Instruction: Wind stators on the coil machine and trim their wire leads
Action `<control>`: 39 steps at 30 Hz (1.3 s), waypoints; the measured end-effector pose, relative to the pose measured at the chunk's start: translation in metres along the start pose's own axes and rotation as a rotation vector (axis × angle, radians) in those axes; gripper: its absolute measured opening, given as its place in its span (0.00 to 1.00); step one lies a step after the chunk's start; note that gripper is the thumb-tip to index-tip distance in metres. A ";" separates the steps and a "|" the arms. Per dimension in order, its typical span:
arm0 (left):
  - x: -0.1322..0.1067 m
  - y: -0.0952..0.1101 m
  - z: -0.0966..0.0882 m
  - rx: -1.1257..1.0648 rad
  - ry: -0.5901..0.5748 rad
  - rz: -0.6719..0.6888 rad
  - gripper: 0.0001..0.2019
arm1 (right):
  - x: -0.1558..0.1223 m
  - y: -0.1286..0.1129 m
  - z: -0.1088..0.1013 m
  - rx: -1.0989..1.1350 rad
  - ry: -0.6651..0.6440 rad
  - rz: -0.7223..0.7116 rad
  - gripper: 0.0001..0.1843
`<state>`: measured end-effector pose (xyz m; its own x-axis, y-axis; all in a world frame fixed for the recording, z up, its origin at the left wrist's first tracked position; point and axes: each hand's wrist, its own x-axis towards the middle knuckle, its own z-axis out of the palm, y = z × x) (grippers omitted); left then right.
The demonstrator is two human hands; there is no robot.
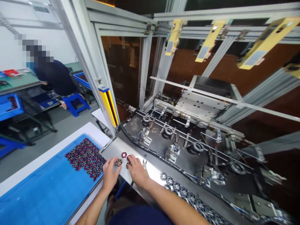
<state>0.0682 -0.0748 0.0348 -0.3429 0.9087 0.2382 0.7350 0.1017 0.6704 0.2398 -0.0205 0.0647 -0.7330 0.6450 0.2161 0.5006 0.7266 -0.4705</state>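
Thumb and fingers of my left hand (111,173) close around a small wound motor stator (119,162), round, spoked and copper-coloured, at the left end of the metal ledge. Close by on the right, my right hand (138,172) has its fingers curled over other round stators (128,165), partly hidden under the fingertips. A stator with a magenta rim and pale centre (124,154) lies on the ledge (112,149) between and beyond the hands. A pair of cutters (144,164) rests just right of my right hand's fingers.
A blue tray (47,184) at left carries a heap of stators (85,157). Rows of silvery round parts (180,189) line the ledge at right. Behind stands a machine bed (159,140) with fixtures, inside an aluminium frame (93,59). A seated person (57,78) works farther back.
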 end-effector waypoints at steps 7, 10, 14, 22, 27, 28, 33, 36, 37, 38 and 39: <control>-0.004 -0.001 0.000 0.025 0.074 0.028 0.21 | -0.086 0.018 -0.059 -0.115 0.188 0.163 0.17; -0.022 0.008 -0.019 -0.013 0.090 0.063 0.23 | -0.158 0.019 -0.094 -0.168 0.245 0.289 0.15; -0.037 0.033 -0.034 -0.079 0.051 0.127 0.23 | -0.224 0.002 -0.094 -0.206 0.230 0.357 0.14; -0.021 0.091 -0.023 -0.207 -0.042 0.260 0.22 | -0.227 -0.008 -0.034 -0.255 0.190 0.406 0.18; -0.024 0.100 -0.030 -0.237 -0.118 0.236 0.19 | -0.212 -0.007 -0.036 -0.213 0.084 0.386 0.21; -0.026 0.100 -0.031 -0.244 -0.138 0.227 0.17 | -0.209 -0.006 -0.040 -0.204 0.056 0.383 0.22; -0.040 0.094 -0.035 -0.303 -0.254 0.149 0.14 | -0.196 0.006 -0.053 -0.174 -0.067 0.292 0.18; -0.043 0.099 -0.036 -0.389 -0.369 0.107 0.12 | -0.186 0.007 -0.066 -0.140 -0.077 0.207 0.10; -0.043 0.104 -0.036 -0.432 -0.423 0.101 0.11 | -0.181 0.004 -0.073 -0.126 -0.063 0.184 0.10; -0.042 0.110 -0.036 -0.480 -0.484 0.096 0.11 | -0.175 0.000 -0.082 -0.111 -0.043 0.162 0.11; -0.041 0.117 -0.036 -0.533 -0.546 0.089 0.12 | -0.168 -0.005 -0.092 -0.097 -0.018 0.142 0.13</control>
<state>0.1472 -0.1148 0.1287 0.1440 0.9894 0.0188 0.3176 -0.0642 0.9460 0.4027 -0.1110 0.1091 -0.6596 0.7389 0.1376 0.6409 0.6486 -0.4105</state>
